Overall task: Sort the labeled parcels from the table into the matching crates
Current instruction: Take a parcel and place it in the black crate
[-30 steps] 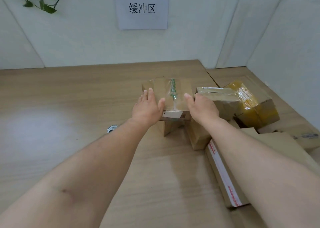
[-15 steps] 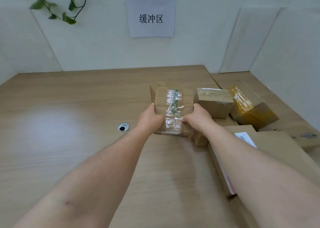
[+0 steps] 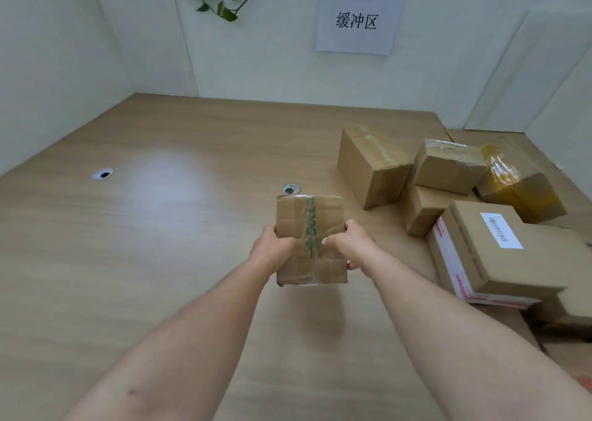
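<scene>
Parcel: flat, creased corrugated cardboard box (image 3: 309,215) with clear, green-printed tape down the middle, held above the table (image 3: 160,244) near its centre.
Hands: left hand (image 3: 272,250) and right hand (image 3: 354,246) grip opposite sides, fingers (image 3: 352,264) curled round it.
Table: pale, glossy wood-grain.
Right: taped cartons (image 3: 371,164) huddled together, one yellow-wrapped (image 3: 519,190), and a barcode-labelled flat box (image 3: 499,254).
Beyond parcel: round cable grommet (image 3: 290,189).

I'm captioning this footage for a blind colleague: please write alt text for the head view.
A left hand and a right hand grip the sides of a small taped cardboard parcel above a wooden table. More cardboard parcels are heaped on the right, and a paper sign hangs on the wall.
</scene>
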A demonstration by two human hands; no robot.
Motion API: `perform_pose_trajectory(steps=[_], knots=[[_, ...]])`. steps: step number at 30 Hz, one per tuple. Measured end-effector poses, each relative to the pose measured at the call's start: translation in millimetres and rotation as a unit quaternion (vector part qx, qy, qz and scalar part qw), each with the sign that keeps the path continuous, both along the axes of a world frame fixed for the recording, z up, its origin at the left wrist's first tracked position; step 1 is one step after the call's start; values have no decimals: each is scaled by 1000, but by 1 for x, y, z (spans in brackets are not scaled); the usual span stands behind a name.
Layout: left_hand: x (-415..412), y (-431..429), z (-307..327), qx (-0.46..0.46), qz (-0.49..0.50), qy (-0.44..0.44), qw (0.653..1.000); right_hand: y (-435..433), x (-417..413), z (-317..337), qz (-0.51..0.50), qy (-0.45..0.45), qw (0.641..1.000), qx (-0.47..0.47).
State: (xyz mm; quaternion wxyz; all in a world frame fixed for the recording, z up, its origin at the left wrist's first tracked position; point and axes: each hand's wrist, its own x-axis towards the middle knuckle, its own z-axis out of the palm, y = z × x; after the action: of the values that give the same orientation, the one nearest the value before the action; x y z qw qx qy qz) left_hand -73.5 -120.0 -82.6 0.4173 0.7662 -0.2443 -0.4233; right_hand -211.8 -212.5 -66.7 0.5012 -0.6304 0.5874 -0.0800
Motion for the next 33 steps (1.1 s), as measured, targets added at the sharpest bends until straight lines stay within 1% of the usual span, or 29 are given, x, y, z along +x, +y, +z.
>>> perform_pose_trajectory(steps=[8,12,15,18,21,25,30,33], knots=[[33,66,-5,16,63,4,998,57,40,-8,49,12,999,-2],[42,91,-6,21,77,-10,997,79,53,-10,54,-15,998,-13],[46,109,-5,22,87,-13,996,95,61,-8,80,-28,996,-20],[47,126,0,24,117,-16,993,105,67,-3,114,-33,993,-16],[49,140,9,26,165,-40,985,109,75,7,130,-38,991,-1],[51,158,19,33,228,-45,972,115,86,18,148,-39,988,2],[54,184,25,49,301,-56,951,131,106,17,180,-58,982,-3],[55,207,27,48,327,-65,942,145,119,12,208,-80,975,-3]])
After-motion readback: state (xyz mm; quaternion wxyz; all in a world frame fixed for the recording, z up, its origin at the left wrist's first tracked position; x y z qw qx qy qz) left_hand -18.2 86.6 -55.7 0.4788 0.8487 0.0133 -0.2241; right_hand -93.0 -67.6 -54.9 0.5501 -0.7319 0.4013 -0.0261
